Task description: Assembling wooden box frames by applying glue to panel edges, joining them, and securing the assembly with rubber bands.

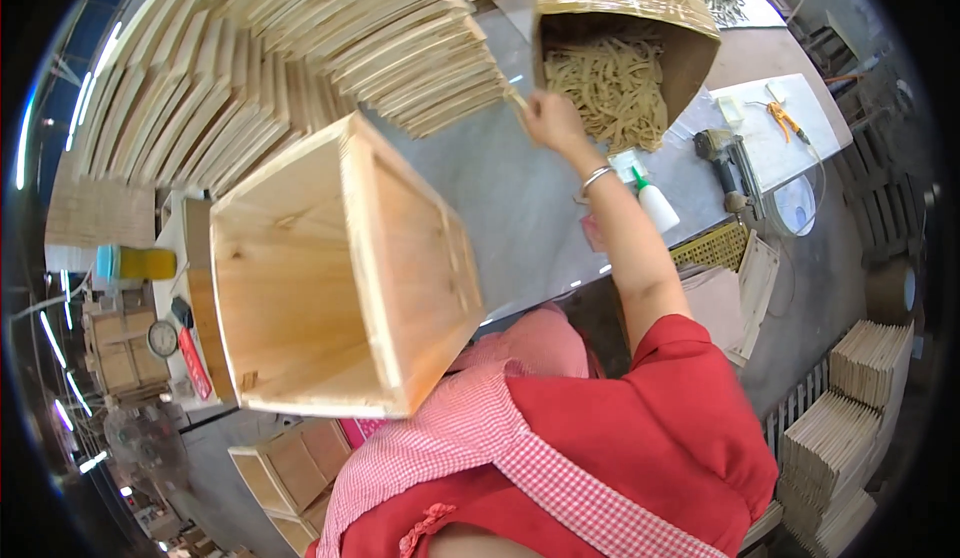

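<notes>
My right hand (553, 121) reaches far across the grey table with its fingers closed. They grip the edge of a thin wooden panel (517, 101) at the near right end of a long row of stacked panels (390, 48). Just right of the hand, a cardboard box (690, 58) lies on its side, its mouth full of pale, flat strips (610, 88). On the left a large open wooden box (405, 248) stands tilted against my apron, its hollow facing left and toward me. My left hand does not show; the wooden box may hide it.
A white bottle with a green tip (655, 203) stands beside my right forearm. Farther right are a nail gun (725, 168) and an orange air blow gun (782, 121). More wooden boxes (290, 473) sit low at left; stacked panels (830, 438) stand at lower right.
</notes>
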A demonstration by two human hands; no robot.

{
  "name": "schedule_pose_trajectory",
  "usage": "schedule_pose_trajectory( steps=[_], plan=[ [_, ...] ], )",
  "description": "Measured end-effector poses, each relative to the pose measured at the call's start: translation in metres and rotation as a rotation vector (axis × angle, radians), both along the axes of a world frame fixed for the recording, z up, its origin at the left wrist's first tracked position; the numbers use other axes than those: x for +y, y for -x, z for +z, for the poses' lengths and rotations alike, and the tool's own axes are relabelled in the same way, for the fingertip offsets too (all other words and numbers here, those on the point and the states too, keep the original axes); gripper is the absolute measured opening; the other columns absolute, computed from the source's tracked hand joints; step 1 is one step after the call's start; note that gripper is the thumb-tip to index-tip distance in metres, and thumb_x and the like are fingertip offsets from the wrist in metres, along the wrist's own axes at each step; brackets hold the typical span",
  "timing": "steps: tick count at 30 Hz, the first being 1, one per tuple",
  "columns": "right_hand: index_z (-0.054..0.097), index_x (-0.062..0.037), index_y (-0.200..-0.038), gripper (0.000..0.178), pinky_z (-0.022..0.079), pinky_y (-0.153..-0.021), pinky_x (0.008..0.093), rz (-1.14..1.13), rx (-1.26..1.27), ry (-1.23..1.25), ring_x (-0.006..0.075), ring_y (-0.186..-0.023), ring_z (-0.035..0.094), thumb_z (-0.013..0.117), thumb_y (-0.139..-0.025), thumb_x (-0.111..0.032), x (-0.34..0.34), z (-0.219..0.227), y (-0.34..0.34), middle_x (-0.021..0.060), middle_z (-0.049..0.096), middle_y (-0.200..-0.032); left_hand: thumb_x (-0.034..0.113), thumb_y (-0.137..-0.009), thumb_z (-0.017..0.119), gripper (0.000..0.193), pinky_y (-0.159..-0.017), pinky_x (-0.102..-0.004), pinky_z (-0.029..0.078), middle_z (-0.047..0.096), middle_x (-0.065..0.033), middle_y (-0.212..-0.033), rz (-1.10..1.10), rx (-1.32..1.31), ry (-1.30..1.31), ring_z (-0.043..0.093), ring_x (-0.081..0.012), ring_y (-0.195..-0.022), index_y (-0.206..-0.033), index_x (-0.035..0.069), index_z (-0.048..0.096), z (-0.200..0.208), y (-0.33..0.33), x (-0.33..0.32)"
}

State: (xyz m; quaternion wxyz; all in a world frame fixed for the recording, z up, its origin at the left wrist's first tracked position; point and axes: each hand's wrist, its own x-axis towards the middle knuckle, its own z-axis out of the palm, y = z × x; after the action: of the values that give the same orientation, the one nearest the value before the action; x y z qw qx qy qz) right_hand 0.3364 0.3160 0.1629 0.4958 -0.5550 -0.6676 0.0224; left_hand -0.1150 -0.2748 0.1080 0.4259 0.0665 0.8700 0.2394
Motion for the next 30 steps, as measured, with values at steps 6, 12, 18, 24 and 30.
schedule_pose_trajectory(
  steps=[6, 12, 18, 24, 30],
  plan=[
    [0.068, -0.0035, -0.108, 0.021, 0.054, -0.067, 0.0418, 0.141, 0.188, 0.528, 0.0277, -0.071, 0.070, 0.064, -0.091, -0.016, -0.071, 0.065, 0.009, 0.0164, 0.071, -0.079, 0.030, -0.102, 0.050, 0.031, -0.086, -0.0356, 0.054, 0.068, -0.0050, -0.092, 0.378, -0.063, -0.731, 0.066, -0.0180, -0.089, -0.100, 0.005, 0.068, 0.091, 0.053, 0.124],
    [0.064, 0.0009, -0.115, 0.025, 0.046, -0.052, 0.0254, 0.544, 0.455, 0.397, 0.0087, -0.055, 0.057, 0.059, -0.100, -0.019, -0.160, 0.174, 0.067, 0.0041, 0.066, -0.073, 0.040, -0.109, 0.039, 0.055, -0.109, -0.0390, 0.043, 0.060, -0.0144, -0.138, -0.176, -0.442, -1.144, 0.057, -0.0239, -0.127, -0.142, -0.002, 0.051, 0.245, 0.038, 0.253],
    [0.066, 0.0036, -0.110, 0.031, 0.039, -0.055, 0.0232, 0.559, 0.415, 0.272, 0.0040, -0.065, 0.048, 0.064, -0.099, -0.025, -0.206, 0.200, 0.127, -0.0010, 0.062, -0.075, 0.028, -0.104, 0.055, 0.037, -0.089, -0.0294, 0.052, 0.068, -0.0044, -0.114, -0.400, -0.450, -1.024, 0.064, -0.0115, -0.104, -0.131, 0.002, 0.059, 0.284, 0.020, 0.280],
    [0.068, 0.0041, -0.109, 0.024, 0.041, -0.059, 0.0237, 0.491, 0.245, 0.443, 0.0048, -0.067, 0.049, 0.065, -0.097, -0.016, -0.191, 0.218, 0.115, -0.0013, 0.062, -0.077, 0.024, -0.099, 0.065, 0.046, -0.085, -0.0280, 0.053, 0.066, -0.0044, -0.110, -0.272, -0.509, -0.991, 0.063, -0.0092, -0.097, -0.139, 0.005, 0.052, 0.279, 0.009, 0.250],
    [0.065, 0.0010, -0.110, 0.018, 0.048, -0.064, 0.0270, 0.720, 0.033, 0.172, 0.0137, -0.069, 0.061, 0.060, -0.093, -0.002, -0.216, 0.312, 0.139, 0.0082, 0.066, -0.081, 0.015, -0.086, 0.075, 0.077, -0.111, -0.0436, 0.039, 0.045, -0.0153, -0.150, -0.775, 0.781, -1.276, 0.047, -0.0308, -0.136, -0.153, 0.009, 0.038, 0.337, -0.016, 0.252]
  ],
)
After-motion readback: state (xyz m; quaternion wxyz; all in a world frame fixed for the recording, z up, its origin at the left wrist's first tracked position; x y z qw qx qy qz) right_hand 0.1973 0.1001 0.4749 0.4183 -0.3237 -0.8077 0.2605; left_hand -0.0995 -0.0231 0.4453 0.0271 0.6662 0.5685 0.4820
